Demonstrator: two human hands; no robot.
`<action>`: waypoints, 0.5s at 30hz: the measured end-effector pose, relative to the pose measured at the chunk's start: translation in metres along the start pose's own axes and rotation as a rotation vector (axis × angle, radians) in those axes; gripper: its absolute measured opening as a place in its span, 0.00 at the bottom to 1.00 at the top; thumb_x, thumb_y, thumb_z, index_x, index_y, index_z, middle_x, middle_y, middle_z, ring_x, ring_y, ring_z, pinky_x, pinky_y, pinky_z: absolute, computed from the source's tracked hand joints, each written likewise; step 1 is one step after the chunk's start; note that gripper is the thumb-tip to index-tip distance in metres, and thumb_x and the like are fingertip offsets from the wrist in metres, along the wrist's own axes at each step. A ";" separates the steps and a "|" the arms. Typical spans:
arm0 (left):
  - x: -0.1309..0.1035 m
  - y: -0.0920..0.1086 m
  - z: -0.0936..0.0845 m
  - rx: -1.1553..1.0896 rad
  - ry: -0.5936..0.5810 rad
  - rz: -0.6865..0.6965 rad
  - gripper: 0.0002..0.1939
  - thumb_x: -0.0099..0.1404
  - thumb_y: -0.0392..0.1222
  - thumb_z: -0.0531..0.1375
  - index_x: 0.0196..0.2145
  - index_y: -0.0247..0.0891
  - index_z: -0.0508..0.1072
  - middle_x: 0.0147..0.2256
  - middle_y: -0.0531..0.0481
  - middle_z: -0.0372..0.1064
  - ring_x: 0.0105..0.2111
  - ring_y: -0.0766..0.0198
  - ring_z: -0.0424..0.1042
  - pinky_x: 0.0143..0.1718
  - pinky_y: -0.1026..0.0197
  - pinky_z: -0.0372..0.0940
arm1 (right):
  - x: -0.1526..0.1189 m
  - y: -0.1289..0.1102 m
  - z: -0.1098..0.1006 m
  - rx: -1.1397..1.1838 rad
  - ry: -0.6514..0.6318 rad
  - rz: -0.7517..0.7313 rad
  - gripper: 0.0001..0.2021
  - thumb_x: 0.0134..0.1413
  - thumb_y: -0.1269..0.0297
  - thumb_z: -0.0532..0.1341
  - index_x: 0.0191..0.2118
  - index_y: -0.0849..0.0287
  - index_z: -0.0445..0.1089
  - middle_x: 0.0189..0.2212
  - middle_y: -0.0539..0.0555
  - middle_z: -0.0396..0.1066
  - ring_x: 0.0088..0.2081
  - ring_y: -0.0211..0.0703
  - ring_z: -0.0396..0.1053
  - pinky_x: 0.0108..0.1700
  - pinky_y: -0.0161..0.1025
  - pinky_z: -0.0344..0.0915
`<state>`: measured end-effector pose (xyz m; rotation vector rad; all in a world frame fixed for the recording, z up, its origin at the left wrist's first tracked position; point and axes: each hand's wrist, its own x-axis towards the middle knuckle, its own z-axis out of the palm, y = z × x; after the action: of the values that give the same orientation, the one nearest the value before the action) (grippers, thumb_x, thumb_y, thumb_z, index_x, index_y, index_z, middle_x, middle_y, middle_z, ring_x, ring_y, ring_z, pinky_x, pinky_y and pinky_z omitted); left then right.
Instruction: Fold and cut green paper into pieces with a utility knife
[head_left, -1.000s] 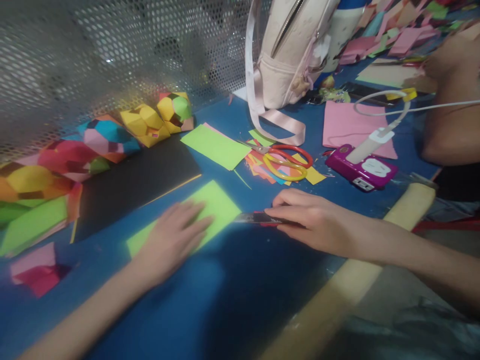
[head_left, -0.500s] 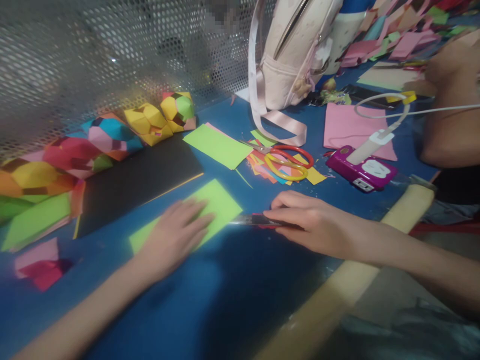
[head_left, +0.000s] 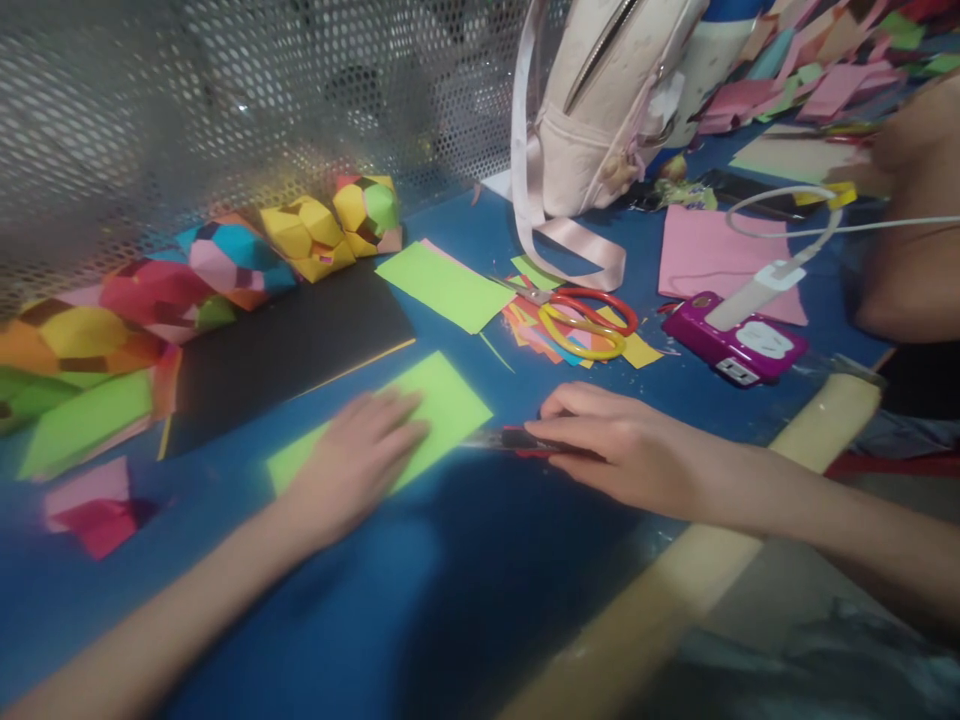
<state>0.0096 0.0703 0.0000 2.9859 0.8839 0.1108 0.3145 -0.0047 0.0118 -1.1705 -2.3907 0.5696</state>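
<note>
My left hand (head_left: 364,455) lies flat on a lime-green sheet of paper (head_left: 450,400), fingers stretched out and slightly blurred. The sheet rests on the blue table (head_left: 315,620), partly covered by that hand. To its right, my right hand (head_left: 607,435) is closed around a cutter knife (head_left: 517,440) with a black and red handle. The knife's silvery blade points left, its tip by the sheet's lower right edge; blur hides whether it touches the paper. Beyond the hands lie red-and-yellow-handled scissors (head_left: 592,318) on coloured paper scraps (head_left: 529,330), beside a green paper stack (head_left: 446,285).
Folded paper balls (head_left: 240,260) line the perforated metal screen (head_left: 262,100), behind a black board (head_left: 292,340). A pale backpack (head_left: 592,130) stands at the back. On the right are a purple power adapter (head_left: 735,335), pink paper (head_left: 697,245) and another person's arm (head_left: 915,220).
The whole view has shifted slightly, so background things sit a little farther right. Both hands keep nearly the same pose, with the left still on the paper and the right still holding the cutter knife.
</note>
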 end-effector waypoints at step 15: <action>0.002 0.003 0.002 0.012 0.036 0.026 0.23 0.74 0.41 0.42 0.51 0.34 0.73 0.59 0.36 0.64 0.60 0.43 0.62 0.58 0.36 0.59 | 0.001 -0.002 0.006 -0.019 0.005 -0.038 0.10 0.60 0.75 0.56 0.43 0.62 0.73 0.39 0.59 0.68 0.40 0.46 0.67 0.41 0.41 0.66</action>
<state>0.0131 0.0690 -0.0015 3.0162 0.8526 0.1609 0.3091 -0.0061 0.0083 -1.1311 -2.4139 0.5322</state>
